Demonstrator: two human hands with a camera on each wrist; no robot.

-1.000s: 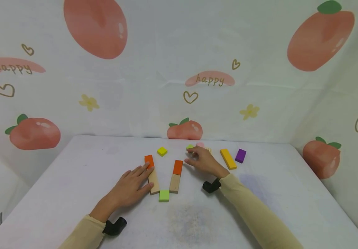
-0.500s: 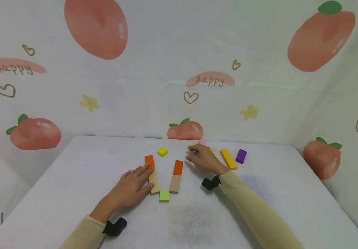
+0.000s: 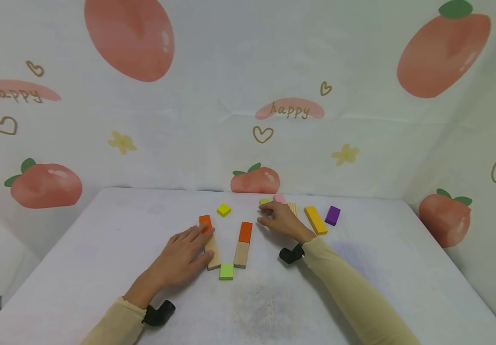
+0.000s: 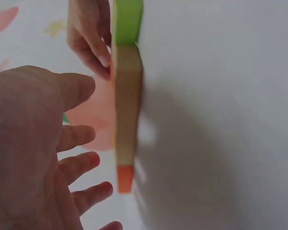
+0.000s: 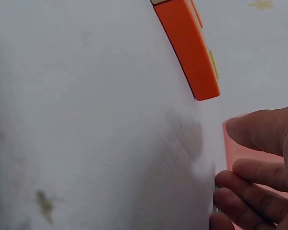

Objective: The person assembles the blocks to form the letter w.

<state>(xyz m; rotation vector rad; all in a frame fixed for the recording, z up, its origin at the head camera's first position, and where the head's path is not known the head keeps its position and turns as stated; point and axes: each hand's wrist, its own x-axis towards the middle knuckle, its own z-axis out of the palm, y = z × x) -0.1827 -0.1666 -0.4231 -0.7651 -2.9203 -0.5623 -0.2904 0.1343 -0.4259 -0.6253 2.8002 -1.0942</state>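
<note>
On the left of the block layout, my left hand lies with fingers spread, fingertips over an orange block and a plain wooden block set end to end. The left wrist view shows those fingers straight beside the wood. A second pair, orange block and wooden block, runs alongside. Between their near ends sits a light green block. My right hand is farther back, fingers loosely bent, fingertips right at another green block. In the right wrist view, nothing shows between thumb and fingers.
Behind the right hand are a pink block and a striped block. A long yellow-orange block and a purple block lie farther right. A yellow block stands behind the layout on the white table.
My right hand has shifted slightly right, and more of the striped and pink blocks shows. The left fingertips have moved a little; the laid-out blocks keep their places.
</note>
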